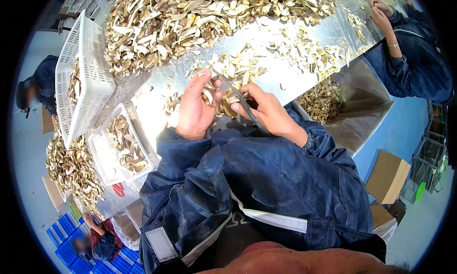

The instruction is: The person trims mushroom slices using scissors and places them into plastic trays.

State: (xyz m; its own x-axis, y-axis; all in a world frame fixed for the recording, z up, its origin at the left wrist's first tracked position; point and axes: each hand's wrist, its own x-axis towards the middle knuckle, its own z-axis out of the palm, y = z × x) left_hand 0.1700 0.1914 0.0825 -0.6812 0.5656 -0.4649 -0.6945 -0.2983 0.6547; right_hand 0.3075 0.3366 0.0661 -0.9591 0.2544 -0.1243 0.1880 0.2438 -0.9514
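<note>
My left hand (pixel 194 111) is raised palm inward above the metal table, its fingers curled around a pale dried mushroom slice (pixel 207 96). Opposite it, my right hand (pixel 272 113) grips a slim, dark, knife-like tool (pixel 245 105), whose narrow end points up and left toward my left fingertips. Its exact kind is hard to make out. More mushroom slices lie beneath and between both hands. Beyond them, loose slices (pixel 304 48) spread over the shiny tabletop, and a large heap of dried mushroom slices (pixel 157 31) covers the far side.
A white perforated basket (pixel 97 81) stands tilted at the left, near a white tray (pixel 146 152) with slices. Another pile (pixel 71 164) lies beyond. Right of me is a lined container of slices (pixel 321 102). Co-workers appear at right (pixel 409 59), left and lower left. Cardboard (pixel 388 176) stands right.
</note>
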